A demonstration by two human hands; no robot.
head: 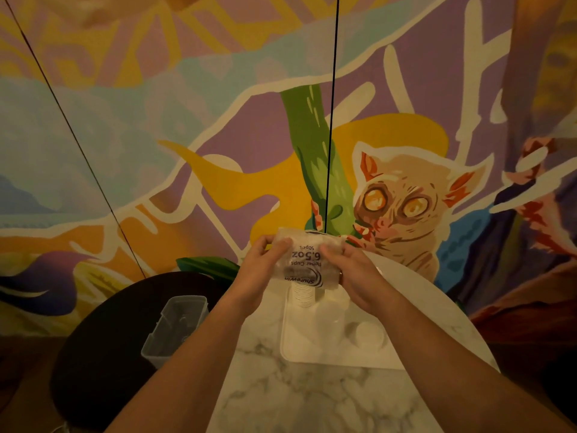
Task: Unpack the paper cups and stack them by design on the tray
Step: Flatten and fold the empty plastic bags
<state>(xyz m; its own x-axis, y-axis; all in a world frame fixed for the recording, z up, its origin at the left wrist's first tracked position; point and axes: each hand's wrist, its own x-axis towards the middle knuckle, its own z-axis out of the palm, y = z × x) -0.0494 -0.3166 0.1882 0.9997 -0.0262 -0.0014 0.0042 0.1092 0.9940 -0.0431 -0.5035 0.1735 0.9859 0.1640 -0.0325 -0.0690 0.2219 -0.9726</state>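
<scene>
Both hands hold a clear plastic cup wrapper [307, 260] printed "6.5 oz Paper Cups" above the white tray [290, 351]. My left hand [265, 270] grips its left side and my right hand [352, 273] grips its right side. A stack of white paper cups [302, 296] shows under the wrapper, standing on the tray; whether it is still partly inside the wrapper I cannot tell. Other pale cups [365, 334] rest on the tray to the right, washed out by the light.
The tray lies on a round white marble table [312, 401]. A clear plastic container [175, 329] sits on a dark round table [103, 354] to the left. A painted mural wall stands close behind, with two thin black cords hanging before it.
</scene>
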